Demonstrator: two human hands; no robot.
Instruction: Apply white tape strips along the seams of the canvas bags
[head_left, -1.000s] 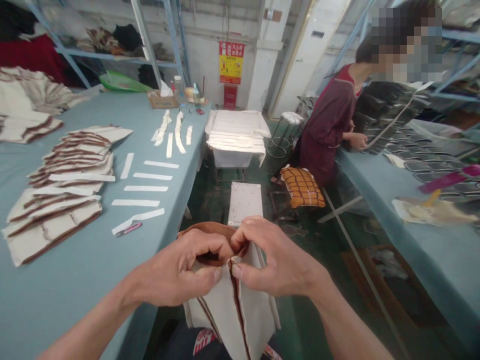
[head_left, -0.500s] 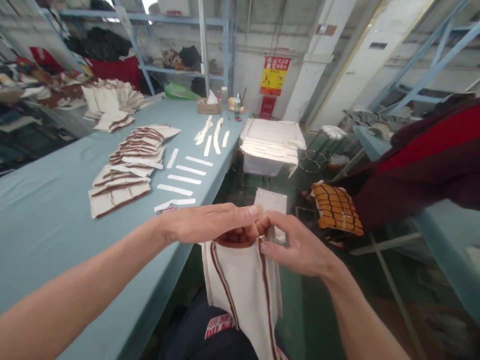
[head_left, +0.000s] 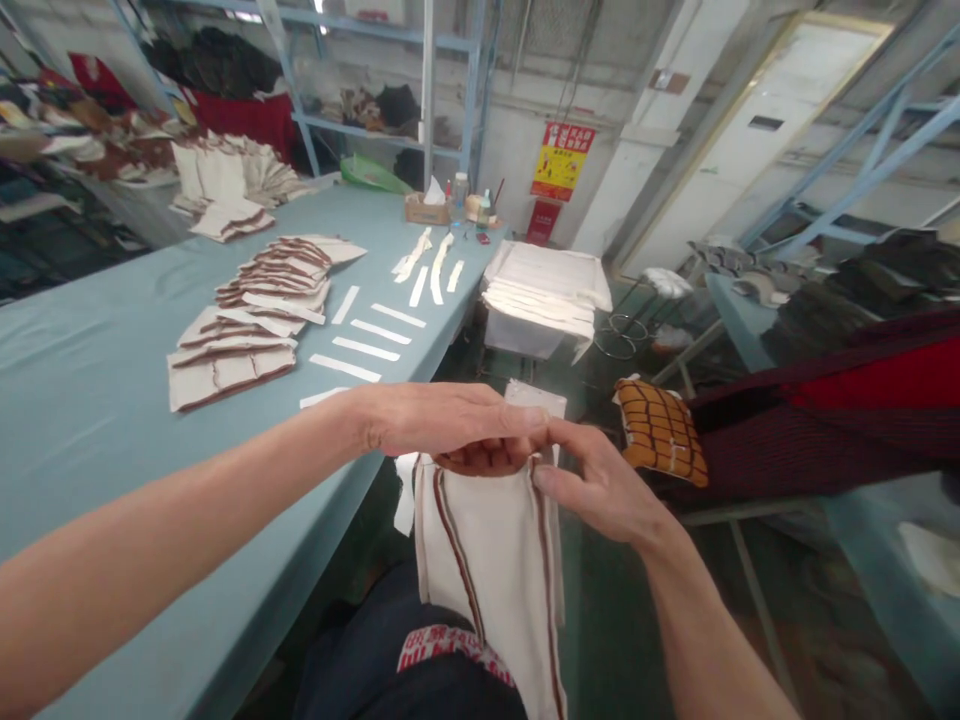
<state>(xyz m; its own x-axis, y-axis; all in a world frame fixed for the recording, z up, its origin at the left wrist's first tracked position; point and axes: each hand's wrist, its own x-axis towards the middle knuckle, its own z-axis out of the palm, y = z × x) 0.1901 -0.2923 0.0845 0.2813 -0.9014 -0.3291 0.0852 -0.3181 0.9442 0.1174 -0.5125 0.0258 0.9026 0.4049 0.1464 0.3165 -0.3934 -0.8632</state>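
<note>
A cream fabric piece with dark brown seams (head_left: pixel 495 540) hangs in front of me, its lower part over my dark-clothed lap. My right hand (head_left: pixel 600 480) pinches its top edge between thumb and fingers, beside the right seam. Across the top opening lies my left hand (head_left: pixel 442 420), its fingers bent down at the brown inner edge and partly in shadow. The fingertips of both hands meet near the right corner. A white strip (head_left: pixel 405 495) dangles at the piece's left top corner.
On the blue table (head_left: pixel 97 350) are stacked cream pieces (head_left: pixel 232 370), several white strips (head_left: pixel 367 348) and a tissue box (head_left: pixel 426 208). Beyond its right edge stands a bin piled with cream fabric (head_left: pixel 544 290). An orange checked cushion (head_left: pixel 660 430) sits to the right.
The view has shifted slightly. Both hands have moved a little up and right along the top edge, and the white strip at the left corner now shows more.
</note>
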